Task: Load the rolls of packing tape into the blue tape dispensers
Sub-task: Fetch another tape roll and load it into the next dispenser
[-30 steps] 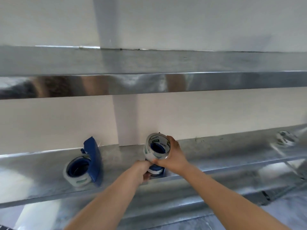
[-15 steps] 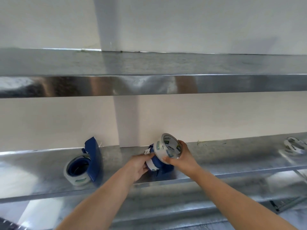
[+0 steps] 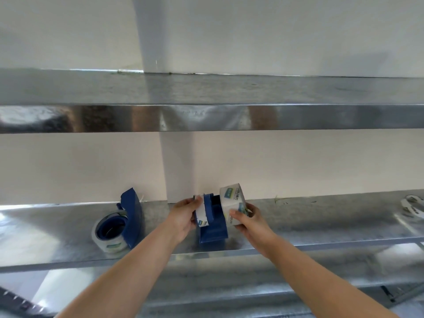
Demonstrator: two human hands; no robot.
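Note:
A blue tape dispenser (image 3: 213, 228) stands on the steel shelf (image 3: 298, 226) at centre. My left hand (image 3: 183, 214) grips its left side, where a white labelled piece (image 3: 202, 212) shows under my fingers. My right hand (image 3: 250, 220) holds a roll of packing tape (image 3: 232, 203), tilted on edge against the dispenser's right side. A second blue dispenser (image 3: 132, 219) with a roll of tape (image 3: 110, 234) on it lies to the left on the same shelf.
An upper steel shelf (image 3: 206, 97) runs across above my hands, with the wall close behind. A white object (image 3: 413, 206) lies at the shelf's far right. A lower shelf level (image 3: 229, 285) shows beneath my arms.
My right hand has brought the tape roll down from above the dispenser to its right side and tilted it on edge. My left hand has shifted onto the dispenser's left side.

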